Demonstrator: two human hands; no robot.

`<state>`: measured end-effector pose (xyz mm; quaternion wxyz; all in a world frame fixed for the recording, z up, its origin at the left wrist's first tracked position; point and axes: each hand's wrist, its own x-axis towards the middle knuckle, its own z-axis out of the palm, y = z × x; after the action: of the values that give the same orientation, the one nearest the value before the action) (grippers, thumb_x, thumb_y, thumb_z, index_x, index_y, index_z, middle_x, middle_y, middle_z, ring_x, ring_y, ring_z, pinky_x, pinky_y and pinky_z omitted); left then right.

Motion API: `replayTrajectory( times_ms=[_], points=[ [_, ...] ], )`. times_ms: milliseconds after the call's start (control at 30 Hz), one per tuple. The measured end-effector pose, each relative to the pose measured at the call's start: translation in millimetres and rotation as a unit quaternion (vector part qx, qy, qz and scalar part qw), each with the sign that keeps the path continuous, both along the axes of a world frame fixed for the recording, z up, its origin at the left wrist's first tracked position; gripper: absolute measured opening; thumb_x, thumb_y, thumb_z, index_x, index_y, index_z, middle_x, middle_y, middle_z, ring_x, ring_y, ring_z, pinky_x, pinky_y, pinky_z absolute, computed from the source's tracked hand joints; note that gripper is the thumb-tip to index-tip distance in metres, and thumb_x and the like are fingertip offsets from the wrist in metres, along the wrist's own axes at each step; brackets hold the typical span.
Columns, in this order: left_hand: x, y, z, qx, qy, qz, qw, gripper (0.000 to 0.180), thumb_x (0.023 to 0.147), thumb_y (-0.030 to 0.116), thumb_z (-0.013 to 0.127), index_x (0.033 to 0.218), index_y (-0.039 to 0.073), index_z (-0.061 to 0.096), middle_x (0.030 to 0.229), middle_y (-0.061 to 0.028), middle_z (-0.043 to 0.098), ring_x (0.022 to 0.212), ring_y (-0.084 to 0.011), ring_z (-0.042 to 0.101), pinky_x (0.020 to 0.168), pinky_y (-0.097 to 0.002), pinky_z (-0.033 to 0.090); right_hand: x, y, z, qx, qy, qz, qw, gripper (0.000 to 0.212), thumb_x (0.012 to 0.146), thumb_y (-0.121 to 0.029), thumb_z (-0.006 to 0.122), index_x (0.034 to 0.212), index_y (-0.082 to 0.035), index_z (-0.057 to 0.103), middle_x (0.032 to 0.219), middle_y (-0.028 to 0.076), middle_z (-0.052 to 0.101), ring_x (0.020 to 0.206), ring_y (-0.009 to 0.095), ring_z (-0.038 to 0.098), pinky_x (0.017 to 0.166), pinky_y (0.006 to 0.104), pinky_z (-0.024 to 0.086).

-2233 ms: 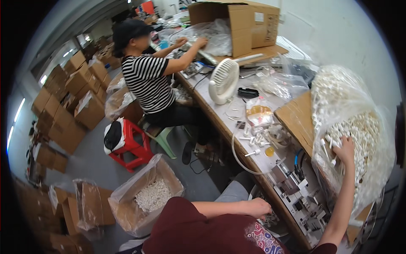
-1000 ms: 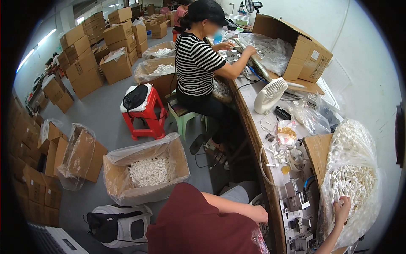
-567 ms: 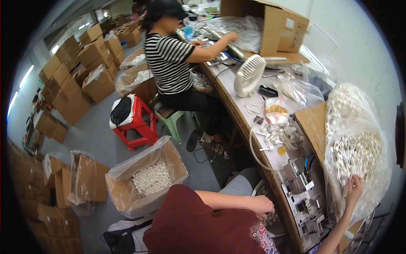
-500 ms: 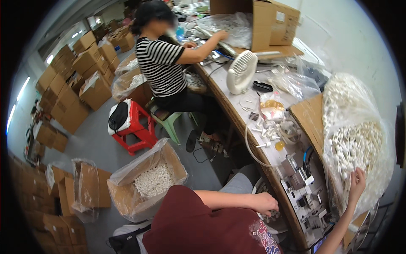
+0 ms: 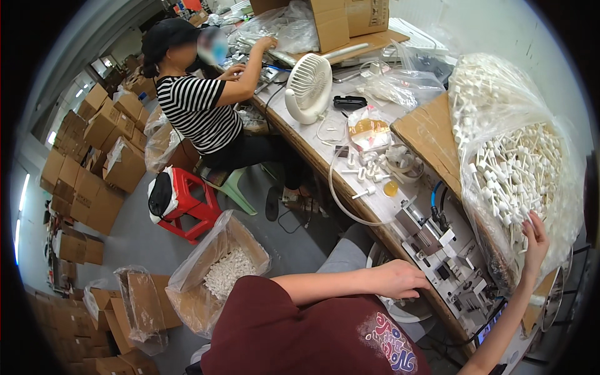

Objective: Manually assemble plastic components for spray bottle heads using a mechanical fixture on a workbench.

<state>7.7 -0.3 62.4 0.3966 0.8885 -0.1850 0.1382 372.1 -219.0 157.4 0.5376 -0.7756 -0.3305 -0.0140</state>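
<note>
Head view: white plastic parts (image 5: 506, 178), stemmed with wider heads, sit piled in a clear plastic bag (image 5: 565, 219) on the right side of the tabletop (image 5: 353, 209). Right hand (image 5: 535, 247) is at the pile's lower right edge. Its fingers (image 5: 533, 224) are bent, tips right at the nearest parts; most of the pile lies up and left of them. White bits show just beside the thumb side; can't tell if they're gripped or only behind the hand.

Left hand (image 5: 400, 279) is back-up at the front edge of the tabletop, above a pale bin (image 5: 420, 312). Fingers loosely curved, undersides hidden; can't tell if they hold a part. Bagged parts are well apart from this hand, up and to the right.

Between the hands: metal fixture (image 5: 428, 231), with blocks and clamps along the tabletop. Farther up: loose white parts (image 5: 369, 172), yellow round piece (image 5: 390, 188), clear tubing (image 5: 340, 194), white fan (image 5: 309, 87).

Markings: maroon shirt (image 5: 294, 331) carries large curvy white-and-pink lettering on the chest. Big carton (image 5: 365, 17) at the top has dark print on its side, too small to make out. Orange-and-white packet (image 5: 370, 132) near the fan has printing, blurred.
</note>
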Motion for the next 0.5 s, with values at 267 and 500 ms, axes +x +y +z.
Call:
replayTrajectory(
  times_ms=[267,500],
  points=[
    [-1,1,3,-0.022,0.0,0.01,1.0,0.034,0.087,0.022,0.068,0.116,0.006,0.062,0.103,-0.0091,0.064,0.1,-0.0292,0.064,0.085,-0.0385,0.052,-13,-3,3,0.003,-0.095,-0.025,0.995,0.028,0.097,0.001,0.057,0.123,0.0,0.067,0.132,0.009,0.061,0.115,0.017,0.06,0.096,0.0277,0.051],
    [18,-2,40,-0.365,0.105,0.023,0.925,0.055,0.09,0.014,0.073,0.14,0.006,0.051,0.113,-0.0099,0.062,0.085,-0.0123,0.067,0.075,-0.0267,0.057,-130,18,41,-0.018,-0.206,-0.051,0.977,0.03,0.094,0.005,0.056,0.122,0.002,0.067,0.13,0.014,0.063,0.114,0.022,0.062,0.098,0.0326,0.049]
  ],
)
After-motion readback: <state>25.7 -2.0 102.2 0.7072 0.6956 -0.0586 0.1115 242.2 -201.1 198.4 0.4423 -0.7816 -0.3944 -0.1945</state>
